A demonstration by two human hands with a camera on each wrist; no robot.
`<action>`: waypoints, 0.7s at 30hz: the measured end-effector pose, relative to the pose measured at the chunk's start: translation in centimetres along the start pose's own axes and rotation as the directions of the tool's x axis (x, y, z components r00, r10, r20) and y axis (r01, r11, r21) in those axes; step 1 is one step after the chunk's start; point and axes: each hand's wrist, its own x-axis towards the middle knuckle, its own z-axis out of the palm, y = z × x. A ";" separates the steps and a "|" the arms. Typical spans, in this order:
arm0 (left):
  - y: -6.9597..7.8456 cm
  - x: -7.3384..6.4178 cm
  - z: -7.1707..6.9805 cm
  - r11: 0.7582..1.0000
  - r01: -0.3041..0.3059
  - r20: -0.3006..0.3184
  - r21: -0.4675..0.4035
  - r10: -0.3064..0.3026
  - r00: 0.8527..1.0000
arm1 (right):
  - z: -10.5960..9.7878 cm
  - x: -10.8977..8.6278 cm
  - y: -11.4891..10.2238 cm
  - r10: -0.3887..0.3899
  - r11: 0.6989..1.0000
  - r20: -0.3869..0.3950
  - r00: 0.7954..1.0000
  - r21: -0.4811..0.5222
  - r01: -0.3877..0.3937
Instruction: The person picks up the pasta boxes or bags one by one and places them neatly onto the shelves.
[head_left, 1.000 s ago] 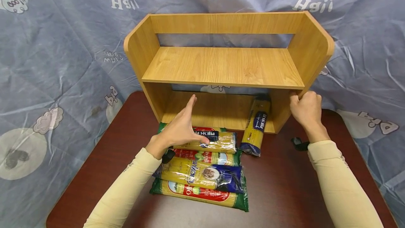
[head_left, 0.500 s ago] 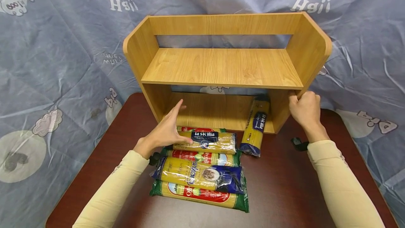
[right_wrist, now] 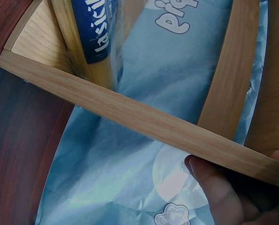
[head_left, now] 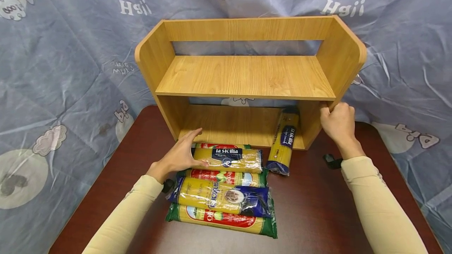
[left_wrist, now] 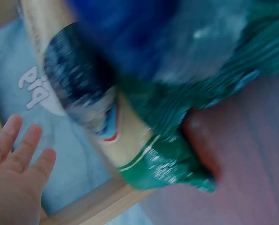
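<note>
My left hand (head_left: 178, 156) is at the left end of a yellow La Sicilia spaghetti pack (head_left: 243, 162), the thumb along its near side and the fingers at its far side. Whether it touches the pack is unclear. In the left wrist view its fingers (left_wrist: 25, 147) are spread and fairly straight. The spaghetti pack lies on top of green-and-red pasta packs (head_left: 229, 176). My right hand (head_left: 339, 125) grips the front edge of the right side panel (right_wrist: 144, 112) of the wooden shelf (head_left: 247, 75), the thumb on the inner side.
Another La Sicilia pack (head_left: 281, 148) leans at the right of the lower compartment, its near end projecting over the dark red table (head_left: 310, 214). Closer to me lie a blue-ended Ankara pack (head_left: 197, 195) and a green-ended pack (head_left: 226, 220). A blue patterned cloth (head_left: 70, 69) hangs behind.
My left hand has moved left and down, from above the La Sicilia pack to its left end, uncovering the label. My right hand keeps its grip on the shelf panel.
</note>
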 end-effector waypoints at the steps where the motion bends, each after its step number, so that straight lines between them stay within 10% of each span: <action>1: -0.1 0.0 0.2 1.000 0.004 -0.004 -0.001 -0.004 1.000 | 0.0 0.0 0.0 0.000 1.000 -0.001 1.000 0.002 0.000; 21: -3.2 -0.7 2.6 0.998 0.058 0.032 0.039 -0.059 0.998 | -0.1 -0.1 -0.2 0.021 1.000 0.013 1.000 -0.003 -0.021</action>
